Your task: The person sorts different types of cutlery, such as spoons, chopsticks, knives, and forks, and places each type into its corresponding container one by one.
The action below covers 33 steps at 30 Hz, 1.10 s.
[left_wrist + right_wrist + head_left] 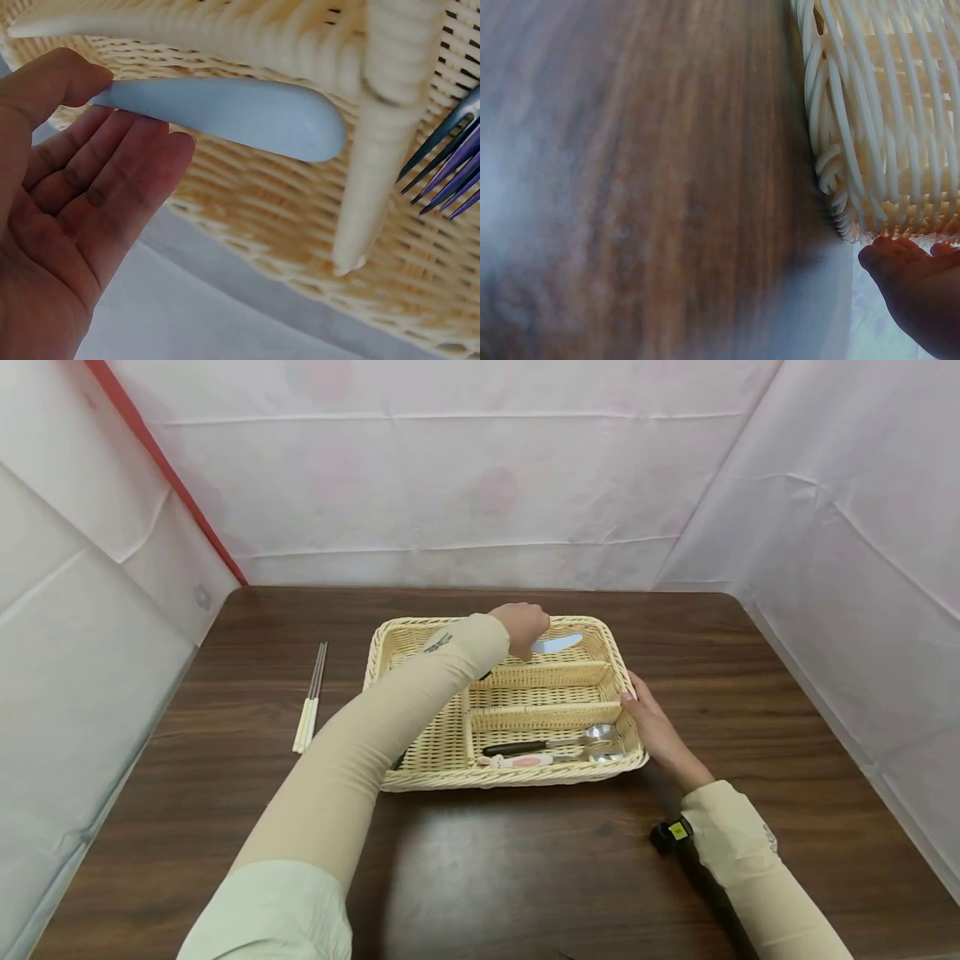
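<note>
My left hand (pixel 525 625) reaches over the far side of the wicker basket (pixel 491 781), pinching a table knife between thumb and fingers. The knife's pale, round-tipped blade (pixel 240 116) points to the right, above the far right compartment; its other end is hidden by the hand. In the left wrist view, forks (pixel 450 161) with dark and purple tines lie beyond a divider (pixel 375 150). At the basket's right side, my right hand (pixel 651 727) holds the rim, thumb over the top and fingers along the outer wall.
Several spoons (pixel 600 735), one black-handled and one with a pink rabbit handle (pixel 521 761), lie in the near right compartment. Chopsticks (pixel 310 706) with cream ends lie on the brown table (pixel 487 877), left of the basket. White sheeting (pixel 465 485) hangs behind the table.
</note>
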Motion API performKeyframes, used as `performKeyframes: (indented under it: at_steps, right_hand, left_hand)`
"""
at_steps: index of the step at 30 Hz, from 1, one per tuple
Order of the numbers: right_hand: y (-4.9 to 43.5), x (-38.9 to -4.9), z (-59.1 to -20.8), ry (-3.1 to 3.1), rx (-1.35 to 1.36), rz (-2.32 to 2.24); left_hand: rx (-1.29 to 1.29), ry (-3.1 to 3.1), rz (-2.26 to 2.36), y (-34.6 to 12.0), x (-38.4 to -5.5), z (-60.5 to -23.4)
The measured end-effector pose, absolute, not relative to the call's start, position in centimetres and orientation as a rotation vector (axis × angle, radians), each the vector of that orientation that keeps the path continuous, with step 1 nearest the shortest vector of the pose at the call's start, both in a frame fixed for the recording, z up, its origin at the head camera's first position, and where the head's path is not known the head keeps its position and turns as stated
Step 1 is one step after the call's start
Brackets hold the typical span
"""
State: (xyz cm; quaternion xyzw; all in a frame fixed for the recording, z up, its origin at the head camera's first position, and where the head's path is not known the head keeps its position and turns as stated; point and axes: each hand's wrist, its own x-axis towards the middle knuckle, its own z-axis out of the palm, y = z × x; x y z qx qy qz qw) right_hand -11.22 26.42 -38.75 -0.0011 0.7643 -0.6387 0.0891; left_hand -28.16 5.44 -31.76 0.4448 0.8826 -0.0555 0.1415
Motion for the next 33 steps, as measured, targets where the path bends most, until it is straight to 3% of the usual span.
performKeyframes:
  at_steps: [9, 33]
  right_hand:
    - [26.2, -11.2, -38.8, 2.288, 0.001, -1.875]
    - [25.9, -11.5, -38.5, 2.290, -0.016, -1.878]
  left_hand:
    - [1.215, 2.537, -0.161, 5.2, -28.5, -33.7]
    - [1.131, 2.463, -0.256, 4.7, -26.9, -32.3]
